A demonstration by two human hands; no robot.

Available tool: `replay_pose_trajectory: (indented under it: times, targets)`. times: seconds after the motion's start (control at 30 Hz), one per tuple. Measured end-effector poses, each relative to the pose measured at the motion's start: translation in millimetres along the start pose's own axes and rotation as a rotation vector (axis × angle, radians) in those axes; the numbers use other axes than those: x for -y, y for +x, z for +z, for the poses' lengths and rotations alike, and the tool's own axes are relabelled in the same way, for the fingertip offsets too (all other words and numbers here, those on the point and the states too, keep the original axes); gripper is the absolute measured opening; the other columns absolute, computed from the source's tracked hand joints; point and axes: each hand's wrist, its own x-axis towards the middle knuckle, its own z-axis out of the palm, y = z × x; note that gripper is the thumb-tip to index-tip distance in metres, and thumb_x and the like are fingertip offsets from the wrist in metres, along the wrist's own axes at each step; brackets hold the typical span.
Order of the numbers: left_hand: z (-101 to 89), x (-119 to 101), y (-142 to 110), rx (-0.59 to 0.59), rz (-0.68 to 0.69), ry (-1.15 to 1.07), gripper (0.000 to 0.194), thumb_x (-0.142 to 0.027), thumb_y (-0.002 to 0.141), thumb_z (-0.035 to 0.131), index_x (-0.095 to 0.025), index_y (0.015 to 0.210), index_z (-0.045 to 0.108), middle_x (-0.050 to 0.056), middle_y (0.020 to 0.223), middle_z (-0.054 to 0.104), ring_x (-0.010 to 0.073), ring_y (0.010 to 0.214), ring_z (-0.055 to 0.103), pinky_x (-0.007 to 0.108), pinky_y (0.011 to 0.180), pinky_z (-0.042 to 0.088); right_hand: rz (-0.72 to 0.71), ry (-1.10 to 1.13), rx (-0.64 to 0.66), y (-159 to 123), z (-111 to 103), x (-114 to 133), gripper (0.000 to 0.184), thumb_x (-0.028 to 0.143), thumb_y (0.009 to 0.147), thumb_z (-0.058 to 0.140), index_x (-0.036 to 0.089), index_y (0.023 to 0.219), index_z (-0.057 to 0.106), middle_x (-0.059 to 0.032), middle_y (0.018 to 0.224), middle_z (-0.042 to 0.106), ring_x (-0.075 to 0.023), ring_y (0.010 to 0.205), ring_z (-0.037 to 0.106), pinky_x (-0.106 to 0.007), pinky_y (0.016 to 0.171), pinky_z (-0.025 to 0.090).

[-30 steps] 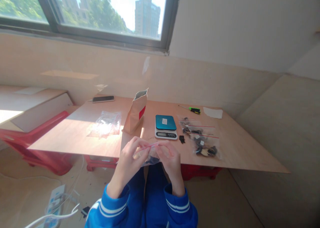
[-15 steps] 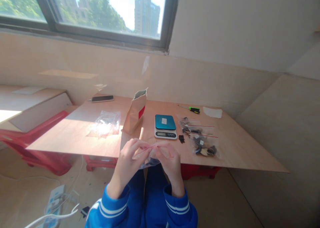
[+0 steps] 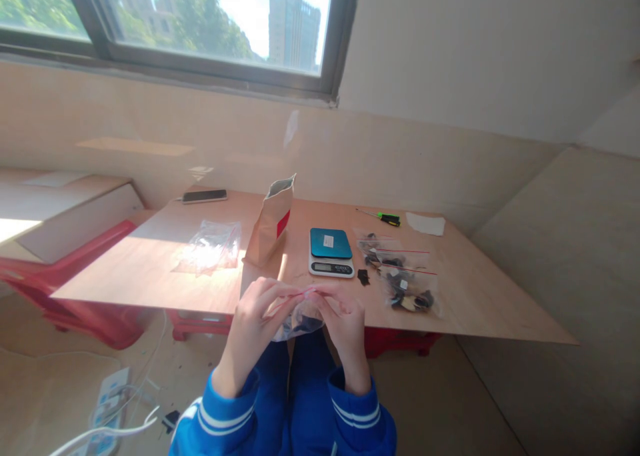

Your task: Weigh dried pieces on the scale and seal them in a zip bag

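Note:
A clear zip bag point(image 3: 306, 323) with dark pieces inside hangs at the table's front edge, between my two hands. My left hand point(image 3: 260, 316) pinches its top edge from the left, fingers closed. My right hand point(image 3: 343, 319) grips the same edge from the right, its thumb and fingertips close to the left ones. Just beyond the hands lies a kitchen scale point(image 3: 331, 244) with a blue top and a white body. An open brown paper pouch point(image 3: 267, 233) stands upright to the left of the scale. A small dark piece point(image 3: 363, 277) rests to the scale's right.
Several filled zip bags point(image 3: 407, 289) overlap on the table's right side. Flat clear bags point(image 3: 213, 246) lie at left, with a phone point(image 3: 205, 197) behind. A green-black screwdriver point(image 3: 387, 219) and white paper point(image 3: 425, 224) sit at the back right. Red stools point(image 3: 400, 344) are under the table.
The bag has tilted so that more of its dark contents shows below my fingers. My right hand has shifted very slightly to the right; both hands keep their pinch.

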Motion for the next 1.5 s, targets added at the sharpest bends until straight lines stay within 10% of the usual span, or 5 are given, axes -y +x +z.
replay_pose_trajectory:
  times: [1.3,1.5]
  targets:
    - [-1.5,11,2,0.093,-0.094,-0.022,0.011,-0.031,0.086,0.062,-0.021,0.088,0.066,0.0,0.078,0.065,0.0153,0.075,0.059,0.028,0.07,0.046,0.033,-0.003,-0.119,0,5,2,0.01,0.03,0.084,0.064,0.021,0.083,0.067,-0.0011,0.078,0.067,-0.0167,0.077,0.062,-0.03,0.075,0.05]
    - [-0.9,10,4,0.061,-0.044,0.013,0.013,-0.028,0.088,0.058,-0.02,0.082,0.065,0.001,0.074,0.061,0.0155,0.072,0.057,0.028,0.067,0.045,0.073,0.213,0.039,0,4,6,0.021,0.034,0.088,0.057,0.022,0.105,0.059,-0.0023,0.09,0.065,-0.0163,0.086,0.062,-0.029,0.078,0.051]
